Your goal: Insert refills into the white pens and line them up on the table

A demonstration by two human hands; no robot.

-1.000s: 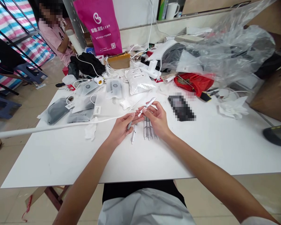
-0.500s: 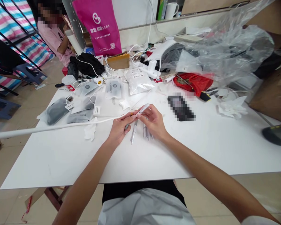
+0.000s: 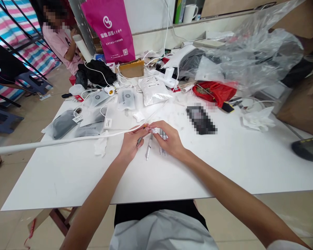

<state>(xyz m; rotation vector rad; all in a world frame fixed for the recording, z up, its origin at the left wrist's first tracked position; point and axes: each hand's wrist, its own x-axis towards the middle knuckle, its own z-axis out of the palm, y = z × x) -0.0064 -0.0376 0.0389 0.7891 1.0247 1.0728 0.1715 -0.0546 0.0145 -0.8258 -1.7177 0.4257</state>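
My left hand [image 3: 130, 143] is closed around a slim pen piece whose grey end [image 3: 139, 140] pokes out below the fingers. Close against its fingertips, my right hand [image 3: 172, 139] pinches a small white, partly clear pen part [image 3: 153, 131]. Whether the two pieces touch is hidden by the fingers. Below the hands a white pen [image 3: 148, 151] lies on the white table [image 3: 151, 184]. Several more pens [image 3: 162, 151] lie side by side, partly covered by my right hand.
A white cable [image 3: 67, 141] crosses on the left by my left hand. Bagged packages [image 3: 64, 124] and a white parcel [image 3: 153, 91] lie behind. A pixelated dark object [image 3: 202, 119] and a red bag [image 3: 214, 92] sit right. A person in pink [image 3: 58, 45] is at far left.
My right hand has turned and lowered its fingers. The grey-and-white pen piece that stuck up from its fingertips now points toward me, showing a white end. My left hand is nearly still.
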